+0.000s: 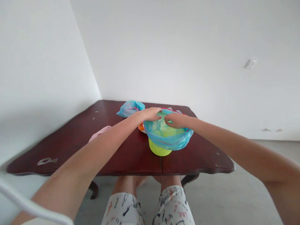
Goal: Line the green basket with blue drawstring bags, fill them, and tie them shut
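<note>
A yellow-green basket-like bin [160,150] stands on the table, lined with a translucent blue plastic bag [168,142]. The bag's edge folds outward over the rim, and a red drawstring shows along it. My left hand [152,114] is over the left side of the bag's mouth, thumb and fingers apart. Across from it, my right hand [174,120] hangs over the opening with its fingers curled in; anything between them is too small to make out. The two hands are a short gap apart.
The dark red wooden table [136,156] sits against white walls. A crumpled blue bag [130,108] lies at the back, with an orange item [141,127] left of the bin. A pink cloth-like thing [99,133] is partly behind my left forearm. A clear scrap [47,161] lies front left.
</note>
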A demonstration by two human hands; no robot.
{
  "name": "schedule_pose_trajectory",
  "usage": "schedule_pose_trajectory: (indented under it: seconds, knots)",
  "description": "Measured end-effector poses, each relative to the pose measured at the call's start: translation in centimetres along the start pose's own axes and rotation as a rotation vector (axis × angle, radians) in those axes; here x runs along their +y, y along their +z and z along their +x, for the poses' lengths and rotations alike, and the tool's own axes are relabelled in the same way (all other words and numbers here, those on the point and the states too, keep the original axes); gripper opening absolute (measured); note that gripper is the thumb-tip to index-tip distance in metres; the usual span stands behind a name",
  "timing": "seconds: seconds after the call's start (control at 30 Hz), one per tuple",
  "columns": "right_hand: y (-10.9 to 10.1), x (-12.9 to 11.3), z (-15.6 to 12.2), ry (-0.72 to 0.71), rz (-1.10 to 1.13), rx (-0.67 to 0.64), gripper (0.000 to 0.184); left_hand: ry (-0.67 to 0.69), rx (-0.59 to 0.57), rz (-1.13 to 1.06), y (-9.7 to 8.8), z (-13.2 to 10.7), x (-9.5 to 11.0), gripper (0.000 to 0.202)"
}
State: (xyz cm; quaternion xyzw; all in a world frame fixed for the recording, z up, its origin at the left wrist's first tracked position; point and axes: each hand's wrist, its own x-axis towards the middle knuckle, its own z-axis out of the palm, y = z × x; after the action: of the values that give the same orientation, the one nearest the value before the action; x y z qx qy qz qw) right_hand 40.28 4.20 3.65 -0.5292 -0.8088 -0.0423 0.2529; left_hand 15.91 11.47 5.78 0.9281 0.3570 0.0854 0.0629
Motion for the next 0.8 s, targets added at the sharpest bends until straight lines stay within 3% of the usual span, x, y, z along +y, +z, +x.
schedule_pose_trajectory:
  seconds: [0.1, 0.27, 0.4, 0.57, 0.63, 0.7, 0.8]
  knots:
    - [-1.7, 1.0, -0.1, -0.06, 0.038, -0.158, 0.011, -0.046, 0.008, -0.071, 0.7, 0.4, -1.1, 0.062]
    - [-1.7, 2.3, -1.3, 0.091, 0.062, -0.088, 0.021, -0.096, 0.02, -0.201, 1.7, 0.7, -2.1, 0.063]
    - [-0.4, 4.0, -1.7, 0.266, 0.12, -0.025, 0.016, -0.118, 0.02, -0.308, 2.2, 0.2, -2.5, 0.062]
    - [-1.0, 4.8, -3.5, 0.35, 0.211, 0.048, 0.017, -0.099, 0.119, -0.402, 1.3, -3.7, -2.2, 0.064]
    - [-2.5, 4.0, -5.8, 0.275, 0.238, 0.103, 0.025, 0.003, 0.213, -0.408, 0.9, -6.9, -1.9, 0.062]
    - [-4.2, 2.9, -8.8, 0.084, 0.254, 0.124, 0.03, 0.229, 0.312, -0.368, 0.8, -10.4, -1.6, 0.056]
    - [-6.0, 1.1, -13.1, -0.172, 0.244, 0.046, 0.034, 0.453, 0.366, -0.301, 1.8, -14.7, -0.8, 0.04]
